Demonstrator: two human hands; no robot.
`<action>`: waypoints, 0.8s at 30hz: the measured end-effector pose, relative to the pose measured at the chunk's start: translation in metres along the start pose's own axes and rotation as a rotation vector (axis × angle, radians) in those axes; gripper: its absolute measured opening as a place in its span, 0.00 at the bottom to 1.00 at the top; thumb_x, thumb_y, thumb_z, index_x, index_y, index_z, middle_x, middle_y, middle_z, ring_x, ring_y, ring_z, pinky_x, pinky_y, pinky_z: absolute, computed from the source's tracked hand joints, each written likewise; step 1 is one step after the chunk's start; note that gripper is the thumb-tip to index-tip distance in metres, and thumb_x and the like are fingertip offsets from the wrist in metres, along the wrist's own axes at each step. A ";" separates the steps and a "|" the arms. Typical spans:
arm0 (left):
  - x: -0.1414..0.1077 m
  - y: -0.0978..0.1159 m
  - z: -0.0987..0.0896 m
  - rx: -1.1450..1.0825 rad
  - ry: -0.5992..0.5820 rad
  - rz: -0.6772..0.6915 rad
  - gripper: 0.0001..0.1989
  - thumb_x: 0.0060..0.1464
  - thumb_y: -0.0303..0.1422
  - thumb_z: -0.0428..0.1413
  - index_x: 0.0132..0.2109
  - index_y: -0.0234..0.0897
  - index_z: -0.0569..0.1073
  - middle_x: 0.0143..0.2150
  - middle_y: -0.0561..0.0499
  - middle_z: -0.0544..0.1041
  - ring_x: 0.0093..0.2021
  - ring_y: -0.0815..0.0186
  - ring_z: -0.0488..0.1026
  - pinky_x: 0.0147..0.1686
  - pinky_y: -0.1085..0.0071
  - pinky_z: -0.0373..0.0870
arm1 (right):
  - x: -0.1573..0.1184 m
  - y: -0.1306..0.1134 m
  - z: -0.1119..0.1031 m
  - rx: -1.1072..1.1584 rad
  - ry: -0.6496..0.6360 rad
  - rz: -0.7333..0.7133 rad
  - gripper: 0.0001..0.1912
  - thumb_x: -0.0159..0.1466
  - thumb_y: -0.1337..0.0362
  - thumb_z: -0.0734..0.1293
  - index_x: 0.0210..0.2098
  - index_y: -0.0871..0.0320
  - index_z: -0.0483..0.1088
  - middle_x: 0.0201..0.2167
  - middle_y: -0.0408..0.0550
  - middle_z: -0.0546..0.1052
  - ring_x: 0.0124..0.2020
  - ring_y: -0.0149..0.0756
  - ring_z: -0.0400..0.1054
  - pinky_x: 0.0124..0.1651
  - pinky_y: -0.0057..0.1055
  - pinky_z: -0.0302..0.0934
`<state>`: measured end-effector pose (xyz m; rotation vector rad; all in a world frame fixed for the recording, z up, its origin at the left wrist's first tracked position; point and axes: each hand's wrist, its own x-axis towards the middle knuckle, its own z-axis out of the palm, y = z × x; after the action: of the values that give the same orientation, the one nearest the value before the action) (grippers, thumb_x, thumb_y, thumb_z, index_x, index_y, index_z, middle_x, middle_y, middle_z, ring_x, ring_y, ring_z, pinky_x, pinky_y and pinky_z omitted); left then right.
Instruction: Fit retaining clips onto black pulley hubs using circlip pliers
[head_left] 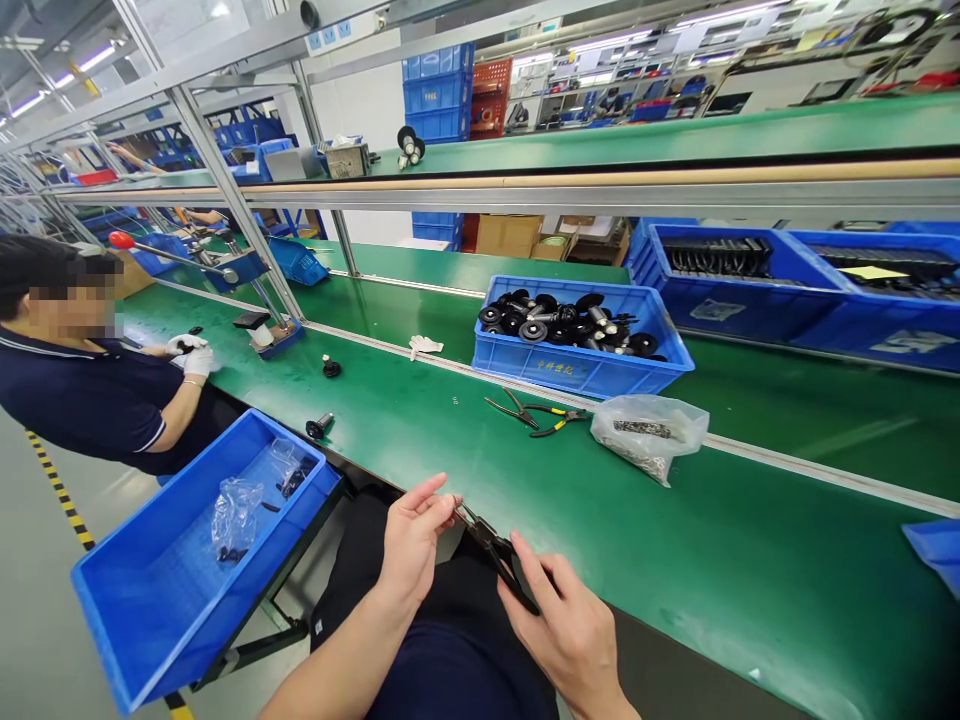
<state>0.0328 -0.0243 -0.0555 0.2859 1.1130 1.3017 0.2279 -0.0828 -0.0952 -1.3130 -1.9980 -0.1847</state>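
Low over the bench's near edge, my right hand (566,615) is wrapped round the dark handles of a pair of slim-nosed pliers (489,540). Their tips point up and left, meeting the fingertips of my left hand (411,545). Thumb and forefinger of that hand are pinched together at the tips; whatever is between them is too small to make out. Farther back on the green bench lie pliers with yellow-and-black handles (559,418) and another dark pair of pliers (513,408). Beside them sits a clear plastic bag (651,440) of small metal pieces.
A blue crate (570,375) holds several black wheel-like parts. Two black shafted parts (320,427) stand or lie at the left. A blue bin (180,560) with plastic bags is beside me. A co-worker (82,370) in white gloves sits left, near a red-knobbed lever press (247,270).
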 end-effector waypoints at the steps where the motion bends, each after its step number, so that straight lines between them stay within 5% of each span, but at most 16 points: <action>1: 0.000 0.000 0.000 0.003 -0.003 0.002 0.31 0.35 0.39 0.80 0.49 0.34 0.85 0.35 0.42 0.86 0.35 0.67 0.80 0.39 0.73 0.73 | 0.000 0.000 0.000 -0.008 -0.004 -0.003 0.22 0.73 0.67 0.70 0.65 0.60 0.70 0.35 0.44 0.72 0.28 0.27 0.64 0.36 0.29 0.58; 11: -0.004 0.000 -0.002 0.061 0.007 0.097 0.28 0.38 0.39 0.79 0.48 0.36 0.86 0.31 0.46 0.84 0.38 0.63 0.82 0.43 0.71 0.74 | 0.004 0.003 0.002 -0.027 -0.062 0.003 0.40 0.71 0.65 0.71 0.77 0.56 0.53 0.45 0.58 0.72 0.41 0.45 0.68 0.43 0.42 0.67; 18: -0.005 -0.003 -0.003 0.095 -0.008 0.152 0.26 0.42 0.39 0.77 0.49 0.35 0.85 0.31 0.47 0.84 0.40 0.61 0.83 0.46 0.69 0.76 | 0.003 -0.003 0.011 0.032 -0.086 0.035 0.38 0.72 0.64 0.66 0.77 0.62 0.52 0.43 0.57 0.72 0.40 0.44 0.69 0.40 0.40 0.70; 21: 0.003 -0.008 -0.014 0.182 -0.100 0.204 0.30 0.51 0.40 0.73 0.59 0.35 0.80 0.35 0.44 0.85 0.43 0.58 0.84 0.48 0.65 0.77 | 0.002 -0.004 0.013 0.101 -0.080 0.071 0.35 0.72 0.62 0.64 0.76 0.62 0.54 0.42 0.55 0.73 0.38 0.42 0.71 0.38 0.35 0.70; 24: 0.040 0.001 -0.042 0.456 -0.195 0.344 0.32 0.61 0.41 0.64 0.68 0.35 0.71 0.49 0.38 0.85 0.49 0.54 0.82 0.48 0.62 0.77 | -0.002 -0.001 0.013 0.129 -0.048 0.134 0.33 0.73 0.59 0.64 0.75 0.59 0.57 0.43 0.54 0.74 0.38 0.41 0.72 0.39 0.34 0.70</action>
<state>-0.0057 -0.0055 -0.0946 0.9583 1.2187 1.2692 0.2212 -0.0784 -0.1051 -1.3736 -1.9198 0.0384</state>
